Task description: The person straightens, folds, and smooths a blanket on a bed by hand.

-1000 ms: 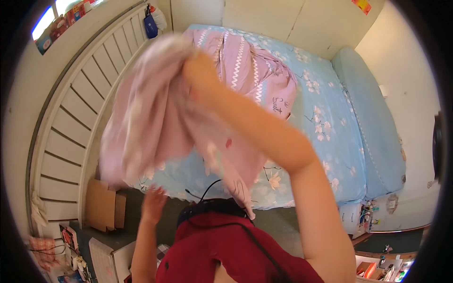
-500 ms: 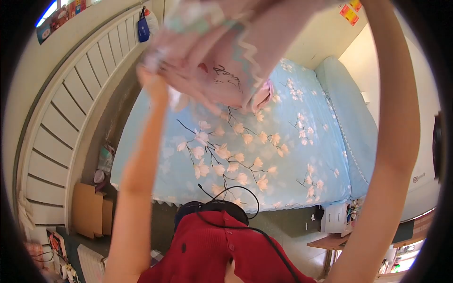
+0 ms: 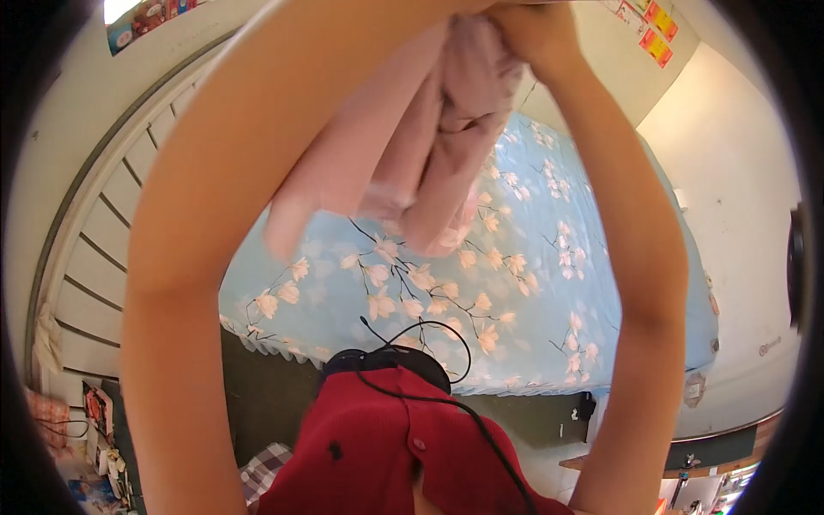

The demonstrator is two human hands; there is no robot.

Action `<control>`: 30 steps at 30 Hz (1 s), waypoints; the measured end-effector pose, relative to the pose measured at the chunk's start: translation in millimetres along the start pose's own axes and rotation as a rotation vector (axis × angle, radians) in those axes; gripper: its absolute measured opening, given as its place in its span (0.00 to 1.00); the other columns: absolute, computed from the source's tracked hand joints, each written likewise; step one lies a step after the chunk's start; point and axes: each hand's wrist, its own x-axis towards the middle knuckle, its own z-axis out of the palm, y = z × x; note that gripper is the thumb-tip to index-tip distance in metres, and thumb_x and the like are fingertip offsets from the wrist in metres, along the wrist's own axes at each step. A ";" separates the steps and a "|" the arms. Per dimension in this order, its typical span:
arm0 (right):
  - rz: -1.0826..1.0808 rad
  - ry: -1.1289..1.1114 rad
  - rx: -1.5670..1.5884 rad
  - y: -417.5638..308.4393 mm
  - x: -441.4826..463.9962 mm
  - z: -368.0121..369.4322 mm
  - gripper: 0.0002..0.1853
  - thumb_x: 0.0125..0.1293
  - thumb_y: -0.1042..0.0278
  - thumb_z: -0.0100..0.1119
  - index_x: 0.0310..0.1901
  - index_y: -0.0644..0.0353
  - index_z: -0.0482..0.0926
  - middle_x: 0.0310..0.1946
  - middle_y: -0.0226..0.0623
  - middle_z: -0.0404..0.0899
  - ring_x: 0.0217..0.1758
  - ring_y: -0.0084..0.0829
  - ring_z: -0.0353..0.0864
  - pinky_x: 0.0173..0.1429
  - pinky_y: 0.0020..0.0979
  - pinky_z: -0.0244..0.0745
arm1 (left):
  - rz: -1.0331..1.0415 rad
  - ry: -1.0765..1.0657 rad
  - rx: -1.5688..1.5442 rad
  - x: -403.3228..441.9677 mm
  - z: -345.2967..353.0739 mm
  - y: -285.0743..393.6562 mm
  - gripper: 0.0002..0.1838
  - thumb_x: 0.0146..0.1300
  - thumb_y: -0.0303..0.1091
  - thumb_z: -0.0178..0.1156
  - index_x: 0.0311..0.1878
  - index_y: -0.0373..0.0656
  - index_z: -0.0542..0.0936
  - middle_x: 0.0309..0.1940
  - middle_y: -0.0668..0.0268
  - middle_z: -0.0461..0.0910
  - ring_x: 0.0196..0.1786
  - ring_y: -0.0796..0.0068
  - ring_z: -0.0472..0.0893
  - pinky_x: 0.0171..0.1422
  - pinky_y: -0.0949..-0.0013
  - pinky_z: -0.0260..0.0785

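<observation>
A pink cloth (image 3: 412, 137) hangs in folds from the top of the head view, above the bed. At the upper edge my right hand (image 3: 536, 39) is closed on its gathered top. My left arm (image 3: 197, 206) reaches across in front of the cloth toward that same spot. My left hand is mostly cut off by the upper edge, so its fingers are hidden. The cloth's lower end is blurred and hangs over a blue flowered bed sheet (image 3: 412, 292).
White slatted railing (image 3: 94, 257) curves along the left. Clutter (image 3: 103, 446) lies at the lower left, and a wooden shelf or table edge (image 3: 712, 463) at the lower right. A black cable (image 3: 472, 408) runs down my red top (image 3: 378, 446).
My left hand has moved up and right, toward my right hand. The cloth, spread out before with printed lettering showing, now hangs bunched in folds. The view has shifted slightly.
</observation>
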 end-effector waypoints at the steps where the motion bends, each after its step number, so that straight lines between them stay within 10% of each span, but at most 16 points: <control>1: -0.083 0.118 -0.333 36.0 9.2 -5.0 0.23 0.60 0.57 0.57 0.50 0.66 0.77 0.48 0.50 0.79 0.55 0.42 0.76 0.59 0.37 0.68 | 0.052 -0.038 0.091 -22.5 -3.6 -2.3 0.21 0.59 0.35 0.61 0.52 0.36 0.68 0.44 0.62 0.73 0.48 0.67 0.72 0.52 0.63 0.64; 2: -0.377 0.076 -0.837 188.1 19.1 -31.0 0.24 0.62 0.55 0.55 0.51 0.68 0.75 0.46 0.51 0.79 0.52 0.47 0.77 0.54 0.39 0.71 | 0.076 0.022 0.166 -41.9 -9.7 -9.1 0.24 0.59 0.34 0.62 0.55 0.35 0.67 0.46 0.62 0.74 0.51 0.67 0.73 0.56 0.63 0.64; 3: 0.252 0.166 -0.457 53.0 28.0 -42.1 0.26 0.63 0.51 0.52 0.51 0.69 0.75 0.43 0.53 0.80 0.46 0.45 0.80 0.47 0.41 0.74 | 0.070 0.184 0.230 -65.0 -12.5 -22.1 0.27 0.58 0.33 0.64 0.58 0.34 0.66 0.49 0.62 0.74 0.54 0.67 0.73 0.59 0.63 0.64; 5: 0.658 0.426 -0.211 8.2 59.9 -73.0 0.24 0.61 0.54 0.53 0.47 0.70 0.75 0.33 0.47 0.79 0.36 0.38 0.79 0.38 0.38 0.75 | -0.038 0.521 0.317 -119.5 5.2 -70.5 0.35 0.54 0.34 0.68 0.62 0.33 0.63 0.55 0.60 0.70 0.60 0.64 0.70 0.65 0.62 0.61; 7: 0.566 0.694 0.298 -21.3 88.0 -87.1 0.13 0.61 0.61 0.54 0.38 0.63 0.76 0.26 0.37 0.76 0.26 0.31 0.75 0.28 0.30 0.72 | -0.308 0.637 0.316 -176.2 49.0 -136.8 0.48 0.43 0.41 0.75 0.65 0.35 0.58 0.60 0.53 0.63 0.65 0.58 0.63 0.68 0.59 0.56; 11: 0.277 0.372 0.319 -52.4 135.1 -132.9 0.13 0.65 0.67 0.46 0.21 0.50 0.70 0.12 0.22 0.66 0.11 0.22 0.63 0.12 0.24 0.52 | -0.938 0.333 0.215 -231.8 166.5 -220.8 0.75 0.24 0.56 0.80 0.71 0.40 0.41 0.69 0.45 0.44 0.71 0.45 0.48 0.72 0.51 0.46; 14: 0.128 0.198 0.192 -61.4 177.3 -188.0 0.06 0.64 0.71 0.49 0.32 0.59 0.76 0.19 0.28 0.74 0.17 0.22 0.71 0.16 0.26 0.64 | -1.029 0.274 0.130 -213.7 222.7 -233.3 0.81 0.21 0.60 0.79 0.72 0.42 0.35 0.71 0.43 0.36 0.73 0.43 0.42 0.73 0.48 0.43; 17: 0.144 0.327 0.050 -60.2 178.2 -228.8 0.06 0.63 0.69 0.50 0.34 0.59 0.76 0.21 0.28 0.74 0.19 0.22 0.72 0.19 0.26 0.65 | -1.037 0.330 0.027 -187.9 278.6 -259.9 0.82 0.20 0.64 0.78 0.73 0.45 0.33 0.72 0.43 0.32 0.74 0.40 0.36 0.73 0.43 0.38; 23: 0.217 0.400 -0.201 -24.8 130.9 -284.7 0.07 0.63 0.66 0.53 0.37 0.60 0.76 0.25 0.29 0.75 0.24 0.22 0.73 0.24 0.27 0.66 | -0.861 0.500 0.523 -91.6 360.2 -314.3 0.51 0.47 0.56 0.69 0.71 0.47 0.56 0.71 0.44 0.45 0.72 0.40 0.46 0.70 0.45 0.49; 30: 0.385 0.364 -0.378 70.9 15.3 -346.3 0.11 0.62 0.62 0.55 0.41 0.60 0.76 0.30 0.30 0.76 0.30 0.23 0.73 0.29 0.28 0.68 | -0.844 0.007 -0.904 -142.5 417.0 -148.9 0.35 0.60 0.52 0.54 0.67 0.43 0.63 0.65 0.51 0.61 0.66 0.51 0.61 0.69 0.52 0.57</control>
